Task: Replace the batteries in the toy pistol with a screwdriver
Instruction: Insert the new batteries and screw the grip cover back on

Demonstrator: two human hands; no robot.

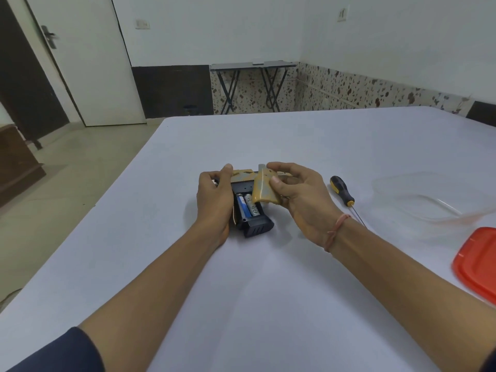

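A toy pistol point(255, 226) in black and tan lies on its side on the white table point(268, 291), grip toward me. Its battery bay is uncovered, and two batteries point(248, 206), one blue and one white, lie side by side inside. My left hand point(214, 202) grips the pistol's left side, thumb on the tan top. My right hand point(300, 200) pinches the tan battery cover point(264, 190) between thumb and fingers, tilted just above the bay's right edge. A screwdriver point(343, 190) with a black and yellow handle lies on the table to the right of my right hand.
A clear plastic container point(418, 200) sits at the right of the table, with a red lid point(480, 264) at the right edge nearer me. Beyond the table stand a folding table point(252, 67) against the far wall and a white door point(88, 63) at left.
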